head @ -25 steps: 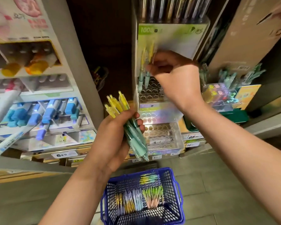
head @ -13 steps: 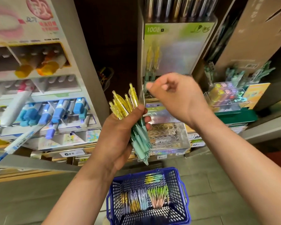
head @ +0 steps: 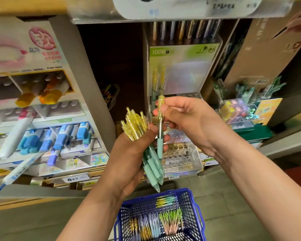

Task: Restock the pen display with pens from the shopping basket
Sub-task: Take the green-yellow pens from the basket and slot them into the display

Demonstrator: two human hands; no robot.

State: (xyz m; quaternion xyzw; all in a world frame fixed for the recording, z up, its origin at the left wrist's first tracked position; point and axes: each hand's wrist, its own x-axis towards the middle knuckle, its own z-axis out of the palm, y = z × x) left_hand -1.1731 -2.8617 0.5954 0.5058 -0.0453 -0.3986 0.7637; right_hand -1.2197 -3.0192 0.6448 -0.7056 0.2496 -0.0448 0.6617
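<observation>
The left hand (head: 129, 153) grips a bunch of pens (head: 137, 124). The right hand (head: 189, 122) pinches one pen (head: 159, 145). It might miss the blurry display holes (head: 179, 153) and drop.

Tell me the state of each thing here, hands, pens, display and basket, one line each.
Left hand: grips a bundle of pens, yellow ends up.
Right hand: pinches a single pen, upright, beside the bundle.
Pen display: two pens standing in it, many holes empty.
Shopping basket: below the hands, holds more pens.
</observation>
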